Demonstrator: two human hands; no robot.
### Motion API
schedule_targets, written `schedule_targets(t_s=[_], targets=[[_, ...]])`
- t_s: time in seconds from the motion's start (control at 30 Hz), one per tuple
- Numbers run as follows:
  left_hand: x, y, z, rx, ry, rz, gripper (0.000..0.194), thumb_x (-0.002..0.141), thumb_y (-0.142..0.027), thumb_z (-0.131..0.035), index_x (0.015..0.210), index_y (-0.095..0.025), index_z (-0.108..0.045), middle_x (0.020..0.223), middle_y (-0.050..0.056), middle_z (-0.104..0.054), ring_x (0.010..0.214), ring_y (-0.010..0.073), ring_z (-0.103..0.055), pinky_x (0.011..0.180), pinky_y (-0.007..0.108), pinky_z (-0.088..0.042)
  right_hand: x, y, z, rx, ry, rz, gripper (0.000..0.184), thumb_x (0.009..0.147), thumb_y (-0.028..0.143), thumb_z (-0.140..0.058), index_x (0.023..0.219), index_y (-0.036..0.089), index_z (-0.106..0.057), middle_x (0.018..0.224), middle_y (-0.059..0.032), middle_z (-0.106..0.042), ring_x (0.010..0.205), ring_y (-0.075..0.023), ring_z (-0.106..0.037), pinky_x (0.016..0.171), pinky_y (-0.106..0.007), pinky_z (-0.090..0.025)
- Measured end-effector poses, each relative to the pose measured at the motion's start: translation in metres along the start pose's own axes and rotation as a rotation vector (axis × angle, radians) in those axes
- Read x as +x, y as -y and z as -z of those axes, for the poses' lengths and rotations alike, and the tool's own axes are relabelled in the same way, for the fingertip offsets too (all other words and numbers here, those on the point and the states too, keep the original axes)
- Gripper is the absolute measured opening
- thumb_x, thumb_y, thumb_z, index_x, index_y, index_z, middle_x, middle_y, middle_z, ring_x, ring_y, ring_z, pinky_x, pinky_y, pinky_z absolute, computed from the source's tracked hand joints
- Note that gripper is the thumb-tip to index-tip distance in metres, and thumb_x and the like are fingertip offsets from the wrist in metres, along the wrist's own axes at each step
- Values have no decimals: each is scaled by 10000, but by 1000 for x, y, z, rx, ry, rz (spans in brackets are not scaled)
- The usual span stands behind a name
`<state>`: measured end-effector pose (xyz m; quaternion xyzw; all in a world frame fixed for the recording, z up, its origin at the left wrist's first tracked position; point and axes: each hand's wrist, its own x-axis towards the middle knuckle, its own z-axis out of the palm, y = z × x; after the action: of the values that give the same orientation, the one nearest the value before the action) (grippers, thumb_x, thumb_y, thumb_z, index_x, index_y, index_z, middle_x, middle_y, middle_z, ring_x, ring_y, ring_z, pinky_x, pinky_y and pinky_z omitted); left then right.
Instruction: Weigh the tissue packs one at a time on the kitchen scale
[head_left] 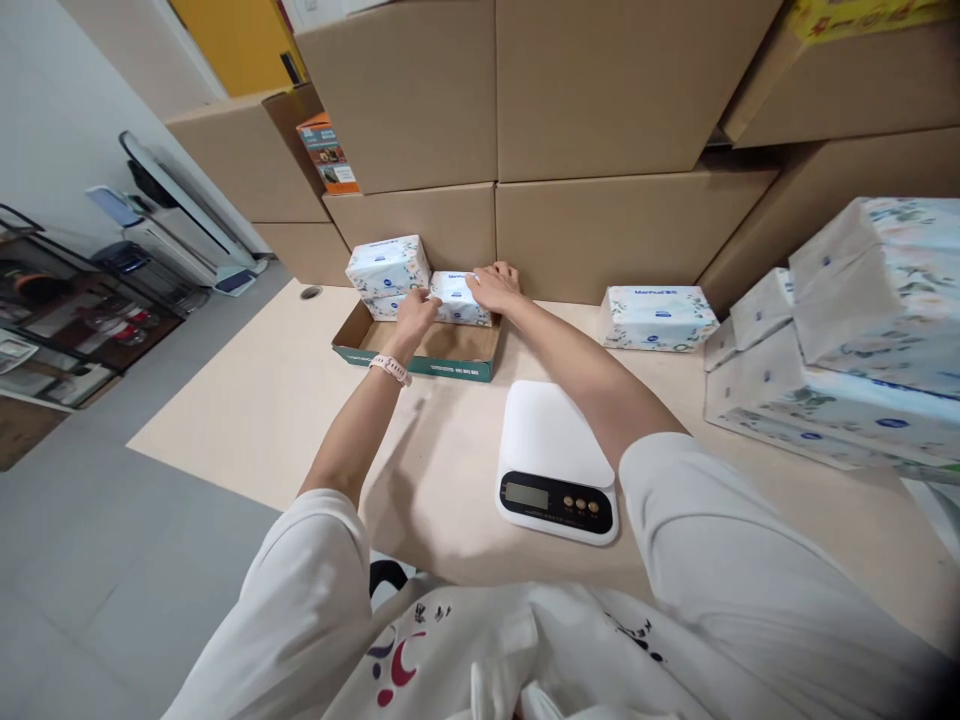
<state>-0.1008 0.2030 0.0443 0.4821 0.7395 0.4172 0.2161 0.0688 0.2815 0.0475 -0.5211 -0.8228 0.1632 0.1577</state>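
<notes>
A floral white tissue pack (454, 306) sits at the back right inside a shallow green-edged cardboard tray (450, 368). My right hand (495, 287) grips its right end from above, fingers bent over the far side. At its left end my left hand (417, 316) is closed against it, the fingertips partly hidden. In the tray's back left corner are two more packs, one on the other; the upper tissue pack (387, 266) stands above the tray wall. Nearer me, a white digital scale (555, 435) with a blank display lies under my right forearm.
A single tissue pack (660, 318) lies on the table to the right, beside a stack of wrapped tissue bundles (847, 395). Large cardboard boxes (592, 240) wall off the table's back. A round cable hole (310, 292) is at the back left. A black shelf rack (67, 330) stands beyond the table.
</notes>
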Motion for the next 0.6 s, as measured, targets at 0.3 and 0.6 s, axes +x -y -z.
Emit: schedule_targets(t_s=[0.3,0.6], targets=[[-12,26,30,-194,-6,192,253,842,-368,-638,1015,-184,-653,1096,105,-718,1027,218,-660,941,360,-526,-24,-15,20,-61,191,133,527,939,382,-503,1433,268,-645,1480,-97,-676,1467,-359,-482,1257,-599,-214],[-6,25,38,-134,195,233,403,881,-573,-657,858,-171,-677,801,113,-738,857,262,-722,920,398,-542,-70,2,30,-183,-29,211,646,1023,492,-355,1352,21,-653,1234,-254,-738,1350,-397,-562,1267,-645,-149]])
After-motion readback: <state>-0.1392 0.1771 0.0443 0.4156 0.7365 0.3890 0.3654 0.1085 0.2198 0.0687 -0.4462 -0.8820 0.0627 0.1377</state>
